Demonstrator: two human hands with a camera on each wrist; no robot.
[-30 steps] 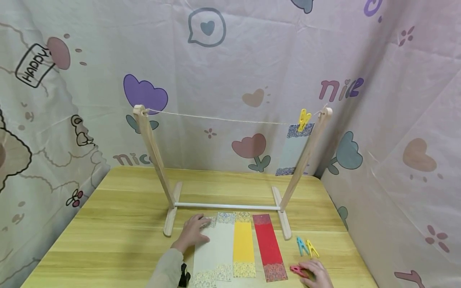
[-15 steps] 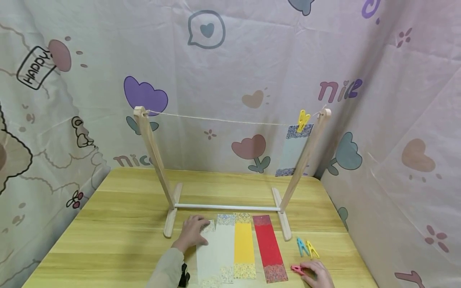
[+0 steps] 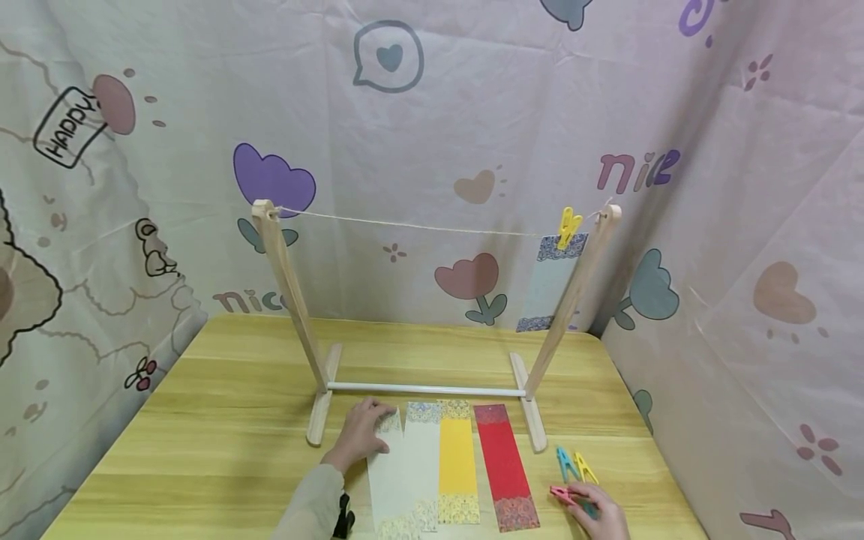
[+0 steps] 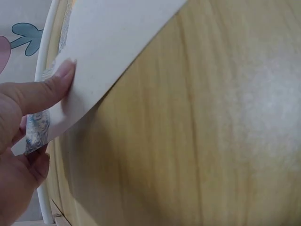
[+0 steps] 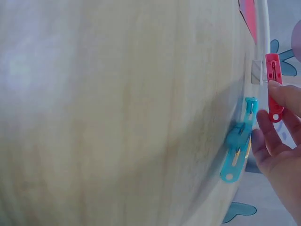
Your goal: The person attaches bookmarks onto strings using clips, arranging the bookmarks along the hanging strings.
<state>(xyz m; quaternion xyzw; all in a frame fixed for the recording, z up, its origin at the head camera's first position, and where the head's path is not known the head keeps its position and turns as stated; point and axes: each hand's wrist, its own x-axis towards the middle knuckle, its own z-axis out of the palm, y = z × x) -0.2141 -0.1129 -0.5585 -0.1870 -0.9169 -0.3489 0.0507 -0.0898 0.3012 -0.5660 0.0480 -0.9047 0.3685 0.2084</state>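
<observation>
Squeezing harder could crease the pale strip (image 3: 393,484) the left hand (image 3: 361,435) pinches; the right hand (image 3: 599,514) grips a pink clip (image 3: 560,493).

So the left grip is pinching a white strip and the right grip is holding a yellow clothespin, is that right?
Not quite: the clothespin in the right grip is pinkish red, not yellow, as the right wrist view shows. The left grip does pinch a white strip.

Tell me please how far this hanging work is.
Done: one blue-edged strip hangs from the line under a yellow clip. In hand: the left hand pinches a white strip; the right hand holds a pink clip. Probably left: hanging that one, plus the second white strip, yellow strip and red strip, lying unclipped.
</observation>
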